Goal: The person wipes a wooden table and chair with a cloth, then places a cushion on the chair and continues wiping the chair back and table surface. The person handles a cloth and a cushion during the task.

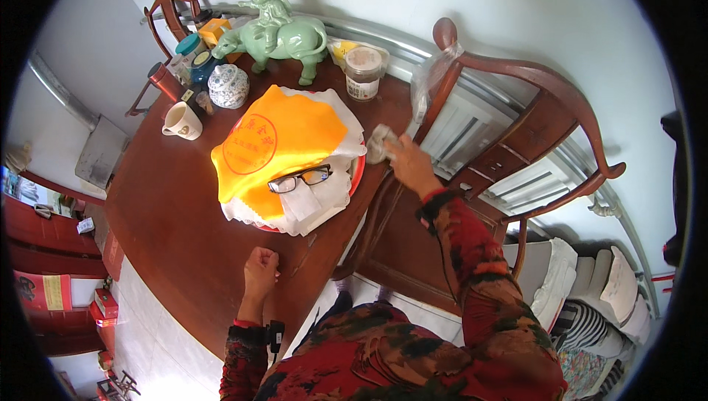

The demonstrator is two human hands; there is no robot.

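My right hand holds a crumpled light-coloured cloth at the right edge of the round wooden table, beside a wooden armchair. Near the table's front edge is my left hand, its fingers curled with nothing visible in them. Between and beyond my hands lies a red-rimmed tray, covered by a white scalloped cloth and an orange cloth with red print. Black-framed eyeglasses rest on top of the cloths, by a folded white piece.
Behind the tray stand a green ox-and-rider figurine, a lidded plastic tub, a blue-and-white porcelain jar, a mug and a reddish flask. The wooden armchair stands close on the right, a plastic bag hanging from it.
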